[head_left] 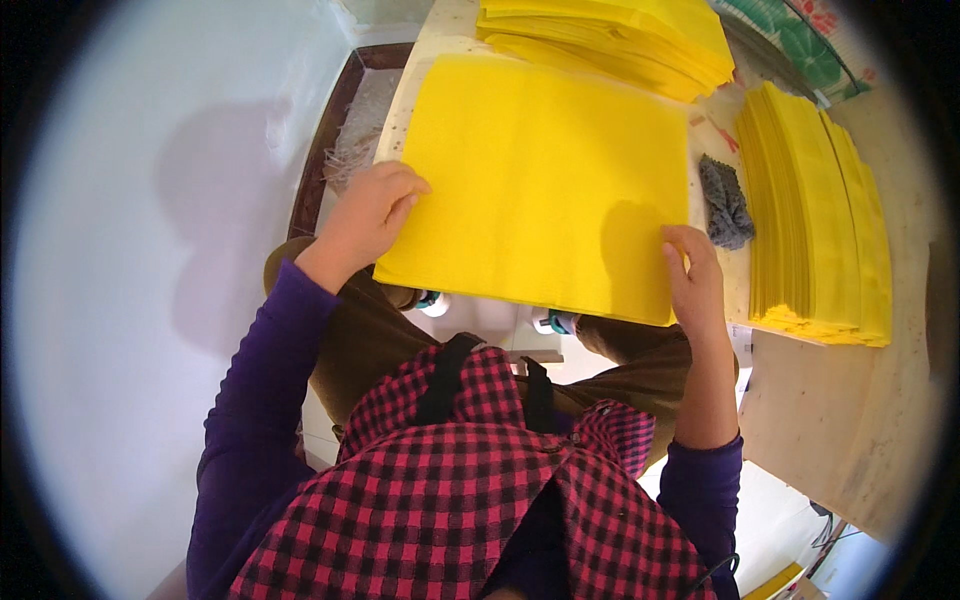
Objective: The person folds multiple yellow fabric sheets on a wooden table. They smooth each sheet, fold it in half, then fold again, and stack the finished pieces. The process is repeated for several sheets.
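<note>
A flat yellow cloth-like sheet (540, 180) lies in front of me, its near edge hanging slightly over the table's front edge; whether it is one layer or several I cannot tell. My left hand (368, 215) is at its left edge, fingers and thumb bent together on the margin. On the opposite side, my right hand (697, 280) holds the right edge near the front corner with curled fingers. The sheet looks smooth, and the shadow of my head falls on its right part.
Behind the sheet is a pile of yellow sheets (610, 40). At the right stands a thick stack of folded yellow pieces (805, 220), with a dark grey crumpled cloth (726, 202) beside it. A white wall (130, 300) rises close on my left. Patterned fabric (800, 45) shows at the far right.
</note>
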`<state>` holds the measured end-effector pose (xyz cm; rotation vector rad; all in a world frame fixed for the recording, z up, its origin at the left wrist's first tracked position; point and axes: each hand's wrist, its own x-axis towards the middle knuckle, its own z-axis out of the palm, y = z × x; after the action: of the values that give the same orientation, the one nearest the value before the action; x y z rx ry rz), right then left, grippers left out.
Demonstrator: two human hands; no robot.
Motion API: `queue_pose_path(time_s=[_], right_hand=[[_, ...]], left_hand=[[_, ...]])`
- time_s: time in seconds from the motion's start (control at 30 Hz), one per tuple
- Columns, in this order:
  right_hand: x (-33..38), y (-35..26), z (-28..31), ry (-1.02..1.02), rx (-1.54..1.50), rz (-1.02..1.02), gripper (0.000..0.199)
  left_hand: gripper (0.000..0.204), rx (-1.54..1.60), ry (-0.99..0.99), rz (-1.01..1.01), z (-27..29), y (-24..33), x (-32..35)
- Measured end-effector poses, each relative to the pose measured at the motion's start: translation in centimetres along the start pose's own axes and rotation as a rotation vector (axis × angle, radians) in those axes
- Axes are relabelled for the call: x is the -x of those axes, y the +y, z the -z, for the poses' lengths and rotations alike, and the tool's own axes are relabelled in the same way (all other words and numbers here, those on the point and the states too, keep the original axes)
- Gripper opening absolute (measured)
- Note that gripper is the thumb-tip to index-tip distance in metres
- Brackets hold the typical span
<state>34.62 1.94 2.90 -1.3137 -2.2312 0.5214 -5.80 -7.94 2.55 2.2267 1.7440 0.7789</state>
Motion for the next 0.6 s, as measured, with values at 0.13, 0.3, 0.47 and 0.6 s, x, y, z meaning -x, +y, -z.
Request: queue_pose_path(time_s=[0.13, 0.3, 0.47, 0.6], right_hand=[[-0.3, 0.2, -1.0, 0.02, 0.021, 0.026, 0.022], [-2.7, 0.6, -1.1, 0.07, 0.013, 0.004, 0.023], [0.4, -0.3, 0.3, 0.029, -0.028, 0.003, 0.023], [1.6, -0.4, -0.6, -0.002, -0.032, 0.005, 0.022]], left_hand=[[0.015, -0.003, 0.079, -0.056, -0.8, -0.6, -0.5], [0.018, -0.018, -0.001, 0.04, -0.4, -1.2, -2.2], [0.02, -0.009, 0.027, 0.002, 0.3, 0.1, 0.5], [0.02, -0.009, 0.013, -0.005, -0.4, 0.2, 1.0]])
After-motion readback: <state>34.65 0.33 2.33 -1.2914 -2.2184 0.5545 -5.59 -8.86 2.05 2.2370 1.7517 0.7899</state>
